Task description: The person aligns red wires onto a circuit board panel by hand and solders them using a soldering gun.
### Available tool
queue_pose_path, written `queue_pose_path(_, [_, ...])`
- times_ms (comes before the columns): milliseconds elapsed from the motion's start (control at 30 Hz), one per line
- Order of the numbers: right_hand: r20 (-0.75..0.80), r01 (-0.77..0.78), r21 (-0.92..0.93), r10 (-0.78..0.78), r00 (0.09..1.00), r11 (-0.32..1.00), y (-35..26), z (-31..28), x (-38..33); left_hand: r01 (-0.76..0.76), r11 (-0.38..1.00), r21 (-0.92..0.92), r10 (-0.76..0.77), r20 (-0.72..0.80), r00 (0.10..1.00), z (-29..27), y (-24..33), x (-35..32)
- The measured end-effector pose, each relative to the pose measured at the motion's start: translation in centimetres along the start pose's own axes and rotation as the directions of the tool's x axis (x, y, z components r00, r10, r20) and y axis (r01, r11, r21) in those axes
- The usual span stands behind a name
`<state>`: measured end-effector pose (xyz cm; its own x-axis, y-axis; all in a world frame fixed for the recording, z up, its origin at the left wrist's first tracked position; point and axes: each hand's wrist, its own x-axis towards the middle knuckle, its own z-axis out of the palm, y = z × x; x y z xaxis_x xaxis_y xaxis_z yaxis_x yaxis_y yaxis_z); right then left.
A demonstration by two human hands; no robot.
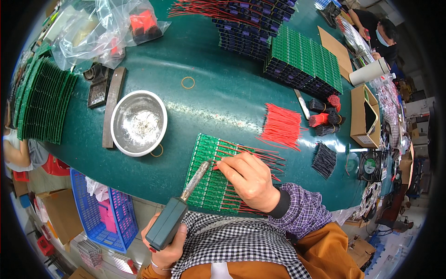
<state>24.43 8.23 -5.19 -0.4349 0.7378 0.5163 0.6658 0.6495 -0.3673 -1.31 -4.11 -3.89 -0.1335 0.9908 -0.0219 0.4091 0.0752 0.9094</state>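
My left hand (pixel 173 250) grips a soldering iron (pixel 167 224) with a dark green, boxy handle. Its metal barrel slants up over a green circuit board panel (pixel 200 156), and the tip is by the right fingertips. My right hand (pixel 250 180) is closed in a pinch on a red wire (pixel 215 162), one end of which is at the board. Several red and black wires stick out from the panel's right side, partly under my right hand. Right of the panel lie a pile of loose red wires (pixel 281 125) and a smaller pile of black wires (pixel 324 160).
A metal bowl (pixel 139 123) stands left of the panel, beside a flat metal bar (pixel 114 107). Stacked green boards (pixel 46 100) stand far left; a taller board stack (pixel 304 58) stands at the back. Wire bundles (pixel 327 114) and a cardboard box (pixel 364 121) are at right.
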Motion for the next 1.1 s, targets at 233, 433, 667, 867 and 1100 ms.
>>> queue_pose_path(233, [0.001, 0.005, -0.009, -0.005, 1.000, 1.000, 0.0, 0.1, 0.0, 0.079, 0.997, 0.013, -0.079, 0.033, 0.996, -0.1, 0.0, -0.1])
queue_pose_path(433, [0.002, 0.005, -0.013, -0.005, 1.000, 1.000, 0.0, 0.1, -0.1, 0.047, 0.999, 0.024, -0.048, 0.049, 0.998, -0.2, -0.1, 0.0])
queue_pose_path(667, [0.002, 0.001, -0.014, -0.001, 1.000, 1.000, -0.1, 0.1, 0.0, 0.077, 0.997, 0.023, -0.078, 0.020, 0.997, -1.1, -1.1, -1.4])
queue_pose_path(867, [-0.006, -0.002, -0.010, 0.002, 1.000, 1.000, -0.1, 0.2, -0.1, -0.121, 0.978, 0.171, 0.114, 0.047, 0.992, -1.1, -1.8, -1.9])
queue_pose_path(1100, [-0.030, 0.004, 0.012, -0.003, 1.000, 1.000, -0.3, -0.1, 0.0, 0.066, 0.996, 0.061, -0.063, -0.047, 0.997, -0.5, -0.5, -1.6])
